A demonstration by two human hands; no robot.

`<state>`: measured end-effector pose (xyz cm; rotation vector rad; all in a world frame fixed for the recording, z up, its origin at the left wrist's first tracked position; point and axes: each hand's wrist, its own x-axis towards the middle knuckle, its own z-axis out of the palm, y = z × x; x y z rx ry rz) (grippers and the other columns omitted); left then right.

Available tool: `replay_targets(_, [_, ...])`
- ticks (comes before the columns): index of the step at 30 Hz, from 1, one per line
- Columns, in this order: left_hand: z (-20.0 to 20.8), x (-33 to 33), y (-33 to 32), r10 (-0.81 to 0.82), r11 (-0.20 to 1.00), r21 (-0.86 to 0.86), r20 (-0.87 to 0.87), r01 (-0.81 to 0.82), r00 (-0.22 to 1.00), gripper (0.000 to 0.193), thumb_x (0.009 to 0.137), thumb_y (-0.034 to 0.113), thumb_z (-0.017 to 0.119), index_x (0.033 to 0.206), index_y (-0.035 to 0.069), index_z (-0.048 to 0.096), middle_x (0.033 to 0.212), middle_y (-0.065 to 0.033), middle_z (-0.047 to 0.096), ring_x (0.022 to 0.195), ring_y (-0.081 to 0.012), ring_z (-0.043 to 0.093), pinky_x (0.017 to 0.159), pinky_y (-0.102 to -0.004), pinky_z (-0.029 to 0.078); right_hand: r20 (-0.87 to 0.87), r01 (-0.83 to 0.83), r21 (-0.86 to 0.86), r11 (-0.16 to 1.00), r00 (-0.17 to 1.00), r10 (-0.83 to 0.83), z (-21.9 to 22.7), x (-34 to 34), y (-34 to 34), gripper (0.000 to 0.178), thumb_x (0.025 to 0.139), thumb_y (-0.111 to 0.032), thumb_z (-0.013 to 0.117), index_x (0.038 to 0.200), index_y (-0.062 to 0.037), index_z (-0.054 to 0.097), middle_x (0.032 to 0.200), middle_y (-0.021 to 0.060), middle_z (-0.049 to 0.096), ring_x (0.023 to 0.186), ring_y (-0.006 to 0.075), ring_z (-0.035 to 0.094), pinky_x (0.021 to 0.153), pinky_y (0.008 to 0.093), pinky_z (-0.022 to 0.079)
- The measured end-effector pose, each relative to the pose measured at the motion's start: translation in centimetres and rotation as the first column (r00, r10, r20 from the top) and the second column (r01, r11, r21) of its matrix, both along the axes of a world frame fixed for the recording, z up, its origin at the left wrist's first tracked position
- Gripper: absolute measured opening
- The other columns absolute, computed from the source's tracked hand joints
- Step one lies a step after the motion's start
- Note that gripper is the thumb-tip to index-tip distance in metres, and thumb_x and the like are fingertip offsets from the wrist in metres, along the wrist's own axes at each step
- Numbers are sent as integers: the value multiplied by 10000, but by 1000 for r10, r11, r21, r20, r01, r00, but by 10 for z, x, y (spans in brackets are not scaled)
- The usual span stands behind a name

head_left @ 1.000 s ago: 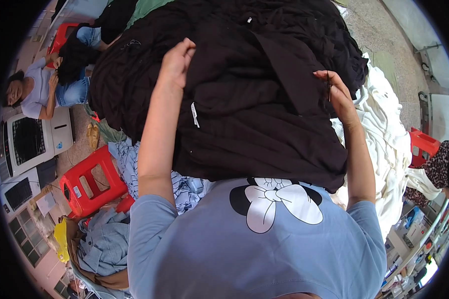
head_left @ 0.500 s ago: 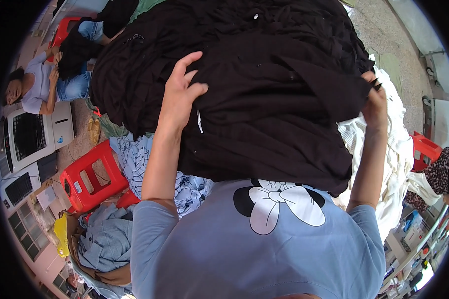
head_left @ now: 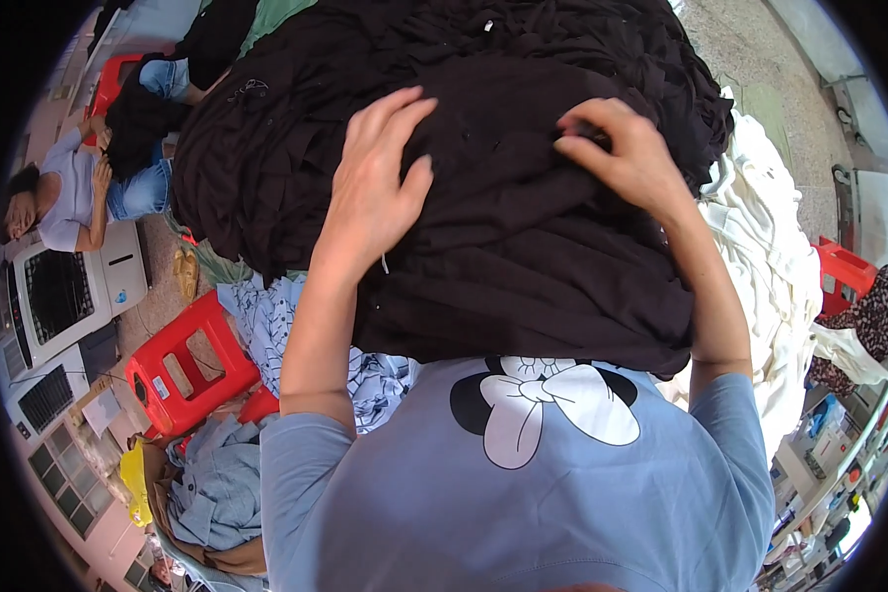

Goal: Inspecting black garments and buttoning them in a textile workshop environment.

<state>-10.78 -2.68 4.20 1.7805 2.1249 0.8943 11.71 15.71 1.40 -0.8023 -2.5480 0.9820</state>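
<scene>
Two hands on a pile of black garments (head_left: pixel 523 247) before the wearer: left hand (head_left: pixel 375 192) spread flat on top, right hand (head_left: pixel 627 158) pinching a fold; white fabric heap (head_left: pixel 770 276) beside.

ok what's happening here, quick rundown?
A person in a light blue shirt is working a big pile of black garments with both bare hands. The left hand lies flat on the top piece, fingers spread. The right hand pinches a fold of the black fabric. White garments are heaped on the right, a red stool stands lower left, and another person sits far left.
</scene>
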Motion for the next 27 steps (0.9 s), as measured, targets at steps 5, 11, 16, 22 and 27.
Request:
replay_targets(5, [-26, 0, 64, -342, 918, -72, 357, 390, 869, 525, 721, -11, 507, 1234, 60, 596, 1286, -116, 589, 1253, -276, 506, 1093, -373, 358, 40, -55, -129, 990, 997, 61, 3, -10, -12, 246, 793, -222, 730, 944, -39, 662, 865, 99, 617, 784, 259, 599, 748, 356, 473])
replay_targets(11, [-17, -12, 89, -565, 740, -142, 401, 658, 721, 348, 680, 160, 609, 998, 38, 680, 971, -51, 682, 1143, -218, 535, 1145, -394, 264, -222, -107, -564, 819, 975, -25, 16, 17, -17, 125, 819, -95, 691, 867, -46, 587, 789, -57, 505, 757, 35, 442, 671, 202, 356])
replay_targets(16, [-10, -49, 85, -437, 800, -273, 345, 534, 831, 238, 729, 185, 681, 921, 44, 685, 817, -36, 654, 802, -160, 584, 794, -301, 469, -203, -30, -662, 749, 969, -140, 13, 19, -21, 71, 864, -82, 659, 899, -47, 608, 812, -59, 537, 787, 31, 470, 741, 194, 381])
replay_targets(22, [-16, -65, 54, -140, 798, -326, 717, 506, 683, 190, 763, 147, 697, 906, 25, 664, 852, 11, 627, 841, -85, 552, 781, -241, 439, -185, 20, -696, 718, 961, -207, 3, 13, -18, 80, 908, -103, 636, 950, -35, 634, 839, -60, 555, 792, 29, 474, 754, 185, 377])
replay_targets(27, [-36, -57, 32, -182, 899, -231, 574, 372, 798, 285, 764, 135, 701, 1026, 27, 674, 935, -30, 664, 869, -120, 573, 797, -260, 449, -112, 70, -642, 763, 977, -183, 2, 7, -16, 125, 915, -121, 630, 993, -24, 642, 836, -62, 545, 779, 23, 461, 735, 190, 374])
